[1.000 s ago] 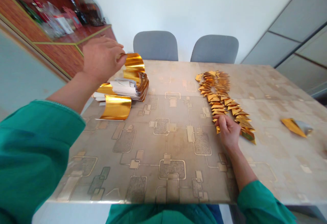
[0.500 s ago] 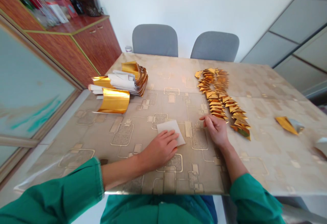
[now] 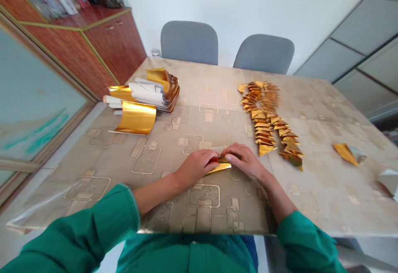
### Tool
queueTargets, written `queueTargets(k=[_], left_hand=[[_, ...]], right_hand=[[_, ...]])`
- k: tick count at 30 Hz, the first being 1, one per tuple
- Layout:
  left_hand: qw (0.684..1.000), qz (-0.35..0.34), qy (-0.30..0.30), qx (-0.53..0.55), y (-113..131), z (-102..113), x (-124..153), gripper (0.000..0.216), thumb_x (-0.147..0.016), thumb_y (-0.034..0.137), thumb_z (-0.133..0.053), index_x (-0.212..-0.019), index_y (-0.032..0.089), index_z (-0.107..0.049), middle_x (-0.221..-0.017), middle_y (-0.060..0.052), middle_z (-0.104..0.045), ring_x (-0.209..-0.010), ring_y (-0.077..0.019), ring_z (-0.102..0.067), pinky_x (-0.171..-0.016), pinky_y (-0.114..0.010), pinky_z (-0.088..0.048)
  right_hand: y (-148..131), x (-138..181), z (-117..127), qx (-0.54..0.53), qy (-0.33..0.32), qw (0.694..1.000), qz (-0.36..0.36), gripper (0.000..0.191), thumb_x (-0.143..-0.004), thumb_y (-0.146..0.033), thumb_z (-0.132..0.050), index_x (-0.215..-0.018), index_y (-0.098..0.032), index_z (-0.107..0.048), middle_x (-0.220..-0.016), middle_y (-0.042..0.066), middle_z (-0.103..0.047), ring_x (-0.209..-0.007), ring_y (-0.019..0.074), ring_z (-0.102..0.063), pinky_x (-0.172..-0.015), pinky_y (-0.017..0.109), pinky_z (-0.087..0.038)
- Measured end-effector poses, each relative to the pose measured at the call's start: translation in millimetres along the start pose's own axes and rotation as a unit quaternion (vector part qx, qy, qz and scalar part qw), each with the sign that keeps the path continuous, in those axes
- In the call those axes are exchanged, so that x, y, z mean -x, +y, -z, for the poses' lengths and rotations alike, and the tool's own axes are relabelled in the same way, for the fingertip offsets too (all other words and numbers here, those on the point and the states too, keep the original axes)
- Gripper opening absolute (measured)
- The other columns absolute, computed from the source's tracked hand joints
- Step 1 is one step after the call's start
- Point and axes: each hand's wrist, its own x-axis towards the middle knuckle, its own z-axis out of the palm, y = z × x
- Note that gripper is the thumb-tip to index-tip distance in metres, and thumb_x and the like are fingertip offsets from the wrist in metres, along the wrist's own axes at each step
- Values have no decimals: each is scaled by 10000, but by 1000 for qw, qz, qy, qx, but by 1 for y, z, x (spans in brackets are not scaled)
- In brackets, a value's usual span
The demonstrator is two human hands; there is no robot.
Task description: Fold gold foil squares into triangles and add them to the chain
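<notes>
Between left hand (image 3: 195,167) and right hand (image 3: 245,163), both clamped on it: thin gold foil sheet (image 3: 220,166), likely light, slick, crease-prone; hold edges.

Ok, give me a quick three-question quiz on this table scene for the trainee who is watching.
1. True or false: both the left hand and the right hand have their fingers on the gold sheet.
2. Where does the stack of sheets lie? A) at the far left of the table B) in a box C) under the right hand
3. Fill in: the row of folded gold triangles lies to the ____ of the hands.
Key: 1 true; 2 A; 3 right.
</notes>
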Motion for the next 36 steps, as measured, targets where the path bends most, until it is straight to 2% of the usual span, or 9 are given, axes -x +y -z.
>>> queueTargets(k=[3, 6, 8, 10, 14, 17, 20, 26, 36], left_hand=[[1000, 16, 17, 18, -4, 1, -3, 138, -947, 288, -588, -1025, 181, -624, -1002, -42, -711, -910, -193, -669, -836, -319, -532], [998, 1, 58, 12, -4, 4, -3, 296, -973, 306, -535, -1233, 164, -554, -1185, -89, -681, -1073, -206, -651, -937, -352, -525], [995, -33, 87, -43, -1, 6, 0, 360, -991, 294, -485, -1317, 143, -507, -1351, -140, -594, -1244, -230, -569, -1038, -404, -477], [984, -79, 96, -127, 6, 7, 6, 355, -995, 287, -466, -1310, 134, -528, -1451, -163, -508, -1357, -262, -467, -1123, -469, -390], [965, -135, 30, -222, 22, -3, 24, 449, -976, 359, -527, -1343, 100, -513, -1482, -167, -481, -1417, -288, -392, -1189, -500, -264], [963, -105, -25, -246, 27, -16, 35, 629, -938, 471, -575, -1410, 76, -445, -1532, -183, -405, -1456, -312, -322, -1190, -495, -242], [963, -78, -54, -254, 26, -24, 41, 735, -918, 524, -587, -1454, 62, -389, -1549, -187, -373, -1461, -333, -306, -1184, -489, -240], [962, -72, -62, -257, 23, -25, 42, 778, -917, 543, -581, -1479, 56, -353, -1580, -185, -312, -1488, -336, -235, -1196, -487, -203], [959, -63, -66, -266, 23, -25, 43, 765, -944, 564, -514, -1495, 63, -337, -1589, -169, -302, -1488, -332, -228, -1195, -514, -166]], right_hand=[[-1, -6, -4, 27, 8, 999, -40, 261, -946, -372, -567, -793, -197, -685, -713, -1, -675, -703, 145, -561, -696, 274, -386], [0, -9, -10, 42, 29, 997, -61, 240, -934, -265, -573, -715, -197, -645, -668, -15, -651, -679, 136, -537, -696, 271, -370], [1, -9, -13, 68, 52, 994, -65, 209, -907, -224, -605, -702, -196, -632, -668, -16, -645, -672, 137, -523, -687, 273, -358], [3, -9, -17, 101, 72, 991, -57, 174, -887, -213, -642, -714, -192, -632, -675, -13, -640, -672, 143, -509, -679, 278, -344], [7, -8, -23, 150, 83, 984, -46, 124, -883, -219, -671, -764, -187, -657, -686, -4, -634, -685, 155, -504, -678, 289, -328], [8, -8, -25, 161, 91, 981, -53, 96, -882, -229, -682, -795, -188, -673, -694, -2, -638, -696, 161, -512, -685, 292, -326], [8, -7, -25, 170, 102, 978, -58, 137, -900, -272, -671, -788, -192, -674, -702, 3, -646, -706, 167, -513, -692, 300, -324], [11, -5, -25, 184, 120, 974, -64, 125, -927, -280, -636, -842, -202, -682, -713, -2, -657, -742, 179, -531, -724, 315, -324], [10, -7, -30, 207, 132, 965, -94, 117, -901, -276, -661, -807, -209, -679, -689, -10, -648, -724, 177, -534, -720, 315, -329]])
